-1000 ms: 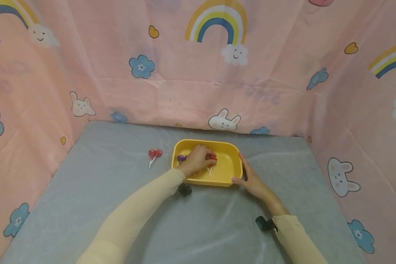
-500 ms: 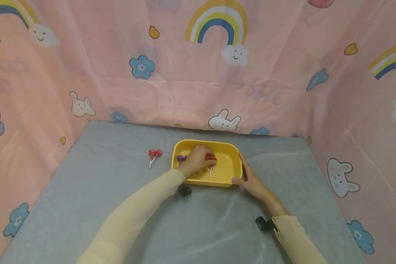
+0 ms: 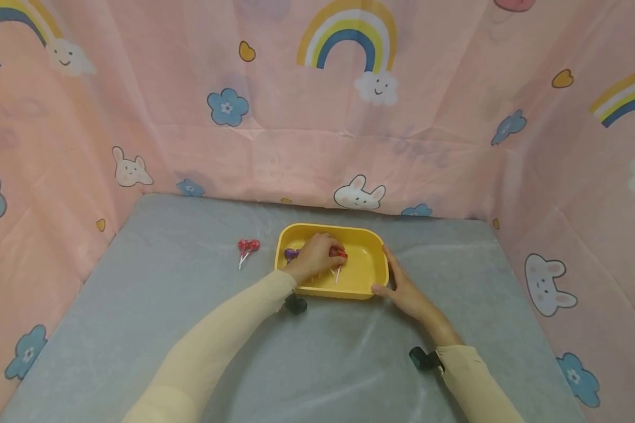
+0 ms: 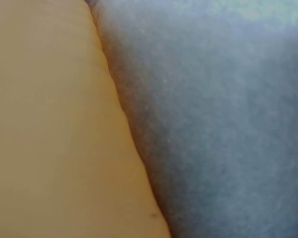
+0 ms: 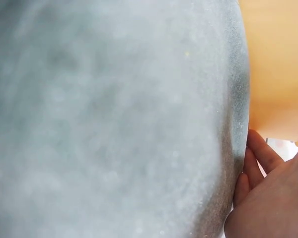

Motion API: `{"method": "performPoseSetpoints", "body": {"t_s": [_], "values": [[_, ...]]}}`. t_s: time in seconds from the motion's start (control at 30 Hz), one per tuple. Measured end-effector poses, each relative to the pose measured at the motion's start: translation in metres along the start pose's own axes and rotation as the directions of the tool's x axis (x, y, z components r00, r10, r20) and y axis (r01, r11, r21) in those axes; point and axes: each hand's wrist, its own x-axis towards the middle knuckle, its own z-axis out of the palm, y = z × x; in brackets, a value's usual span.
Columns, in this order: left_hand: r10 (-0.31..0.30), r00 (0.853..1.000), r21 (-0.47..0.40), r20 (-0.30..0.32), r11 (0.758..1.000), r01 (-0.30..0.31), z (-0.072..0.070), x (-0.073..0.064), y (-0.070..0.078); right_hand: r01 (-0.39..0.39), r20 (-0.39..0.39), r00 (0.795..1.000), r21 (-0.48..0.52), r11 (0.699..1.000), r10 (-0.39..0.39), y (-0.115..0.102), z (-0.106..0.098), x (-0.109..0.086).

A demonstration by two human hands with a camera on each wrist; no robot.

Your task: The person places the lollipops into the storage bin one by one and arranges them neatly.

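My left hand (image 3: 316, 257) reaches into a yellow plastic box (image 3: 377, 264), its fingers curled to pinch a lollipop (image 3: 343, 255) with a red wrapper and a white stick pointing toward me. Part of the red head is covered by the fingertips. Beside the left wrist, purple lollipops (image 3: 290, 254) lie in the box, partly hidden by the hand. At the box's near right corner my right hand (image 3: 408, 296) holds on, thumb on the front side and fingers along the right side. In the right wrist view the fingers (image 5: 264, 151) reach toward the yellow wall.
Left of the box, red lollipops (image 3: 249, 247) lie together on the grey cloth-covered table (image 3: 201, 305), sticks crossing. A pink printed curtain (image 3: 275, 153) rises behind the table and on both sides. The left wrist view holds only a blurred cream sleeve (image 4: 54, 124) and grey cloth.
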Motion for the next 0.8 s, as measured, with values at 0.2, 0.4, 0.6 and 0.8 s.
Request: {"method": "performPoseSetpoints", "body": {"t_s": [0.2,0.4,0.6,0.8], "values": [[0.007,1.000,-0.006,-0.001,1.000,-0.007,0.0002,0.0004,0.0002,-0.003,-0.002,1.000,-0.002,1.000,0.003,0.0013,0.0002,0.0002],[-0.007,1.000,-0.009,0.015,1.000,0.007,-0.0002,-0.0005,0.0011,-0.010,0.000,1.000,-0.010,1.000,0.010,0.0003,0.0004,-0.0018],[0.007,1.000,-0.011,0.006,1.000,-0.007,0.0009,-0.0001,0.0002,-0.012,-0.001,1.000,-0.006,1.000,0.012,0.0013,0.0008,-0.0016],[-0.005,1.000,-0.008,0.006,1.000,0.005,-0.0002,-0.0010,0.0016,-0.018,-0.002,1.000,-0.004,1.000,0.018,-0.0003,0.0004,-0.0023]]}}
